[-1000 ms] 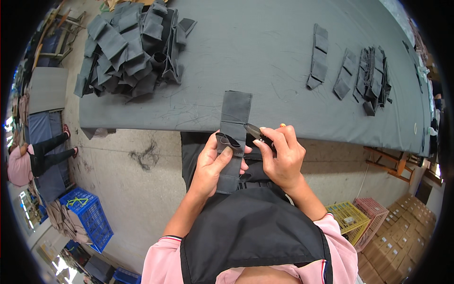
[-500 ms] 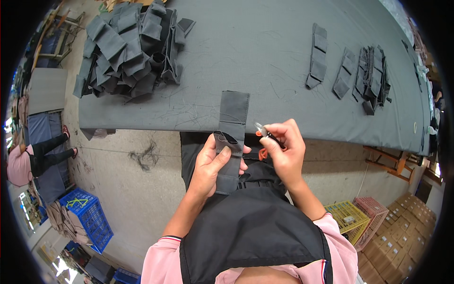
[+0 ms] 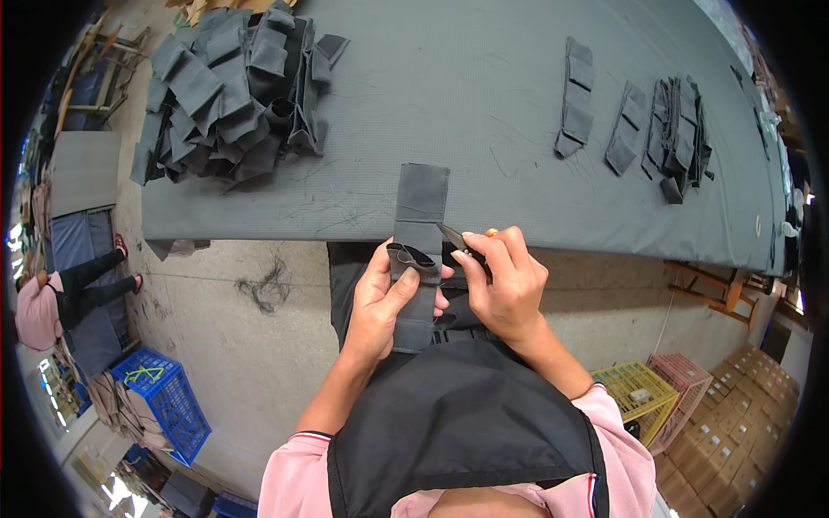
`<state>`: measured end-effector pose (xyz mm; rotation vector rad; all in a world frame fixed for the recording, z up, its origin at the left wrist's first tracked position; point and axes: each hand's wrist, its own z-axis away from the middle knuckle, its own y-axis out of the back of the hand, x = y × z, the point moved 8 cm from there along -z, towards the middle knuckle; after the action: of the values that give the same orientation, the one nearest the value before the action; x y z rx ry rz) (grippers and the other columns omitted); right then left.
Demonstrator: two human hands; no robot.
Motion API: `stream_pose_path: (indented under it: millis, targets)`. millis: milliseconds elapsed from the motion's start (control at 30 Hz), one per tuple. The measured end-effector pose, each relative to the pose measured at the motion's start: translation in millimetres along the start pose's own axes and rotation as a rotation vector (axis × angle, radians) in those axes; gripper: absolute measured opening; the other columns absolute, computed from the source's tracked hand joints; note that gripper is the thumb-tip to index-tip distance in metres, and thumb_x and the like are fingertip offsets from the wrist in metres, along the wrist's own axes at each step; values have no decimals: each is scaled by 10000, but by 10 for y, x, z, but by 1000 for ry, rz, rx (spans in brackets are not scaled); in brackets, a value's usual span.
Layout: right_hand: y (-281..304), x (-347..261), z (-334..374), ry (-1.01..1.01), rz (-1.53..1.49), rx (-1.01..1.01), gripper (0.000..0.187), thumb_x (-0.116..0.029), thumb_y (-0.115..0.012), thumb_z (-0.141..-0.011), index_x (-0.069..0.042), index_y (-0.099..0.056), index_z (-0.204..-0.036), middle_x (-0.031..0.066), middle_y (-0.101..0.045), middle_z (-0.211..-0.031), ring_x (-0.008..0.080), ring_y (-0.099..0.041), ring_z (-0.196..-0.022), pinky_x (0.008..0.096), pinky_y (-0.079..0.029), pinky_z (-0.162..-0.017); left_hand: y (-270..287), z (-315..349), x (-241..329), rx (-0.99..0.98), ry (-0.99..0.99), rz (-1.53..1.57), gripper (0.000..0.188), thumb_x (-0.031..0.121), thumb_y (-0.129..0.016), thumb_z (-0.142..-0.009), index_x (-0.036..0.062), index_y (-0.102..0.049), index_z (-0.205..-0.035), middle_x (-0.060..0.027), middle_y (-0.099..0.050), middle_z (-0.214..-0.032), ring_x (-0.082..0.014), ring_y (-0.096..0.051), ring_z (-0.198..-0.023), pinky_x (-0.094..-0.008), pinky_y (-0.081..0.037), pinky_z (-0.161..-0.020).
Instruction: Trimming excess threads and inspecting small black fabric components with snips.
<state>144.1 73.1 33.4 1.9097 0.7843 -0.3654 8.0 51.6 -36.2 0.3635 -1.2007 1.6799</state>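
My left hand (image 3: 378, 298) is closed on a dark grey strip of fabric with pockets (image 3: 421, 198), its thumb pressing just below a pocket whose mouth gapes. The strip's far end lies over the table edge and the near end hangs towards my apron. Pinched in my right hand (image 3: 508, 285) is a small pair of thread snips (image 3: 452, 236), the blades pointing at the strip's right edge by a seam. An orange bit shows above my right fingers; most of the snips' handle is hidden. A loose thread curls at the pocket mouth.
On the grey-covered table (image 3: 484, 112), a large heap of grey fabric strips (image 3: 216, 95) lies at left. Single strips (image 3: 576, 95) and a neater stack (image 3: 682, 138) lie at right. Thread scraps (image 3: 269, 285) litter the floor. Crates (image 3: 164, 401) and cartons (image 3: 725, 432) stand around; a person sits far left.
My right hand has moved left and turned, bringing the snips' blades from a gap away to the strip's right edge. My left hand keeps its hold on the strip.
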Motion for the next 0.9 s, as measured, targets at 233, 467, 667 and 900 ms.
stream_pose_path:
  millis: [233,467,667,900]
  targets:
    - [-167,383,109,-539,-658,-66,160,0,-688,-762,9,-611,-902,46,-478,-741,92,-558,-634,221,-433,-547,-17,-9,13,-11,23,41,257,212,-514,-950,48,-433,-1130,-174,-621,-1050,-183,-641,-743,-301,-536,-681]
    - [-61,122,-97,-168,-398,-67,216,27,-701,-718,-13,-638,-920,68,-537,-762,125,-552,-540,240,-440,-478,-31,5,13,-26,-35,4,484,178,-504,-953,37,-303,-1370,-172,-602,-1071,-189,-629,-768,-307,-528,-686]
    - [-79,-14,-146,53,-258,-47,267,-29,-748,-656,-31,-633,-897,61,-531,-728,199,-550,-543,316,-486,-571,-36,54,51,-25,-137,-200,561,120,-486,-954,30,-209,-1433,-121,-584,-1071,-161,-603,-791,-296,-502,-711]
    - [-66,-65,-127,123,-177,-40,275,-51,-754,-648,-34,-632,-895,64,-532,-725,215,-537,-540,315,-473,-532,-46,66,59,-7,-125,-241,545,130,-497,-949,21,-242,-1418,-103,-592,-1048,-148,-602,-768,-286,-499,-706]
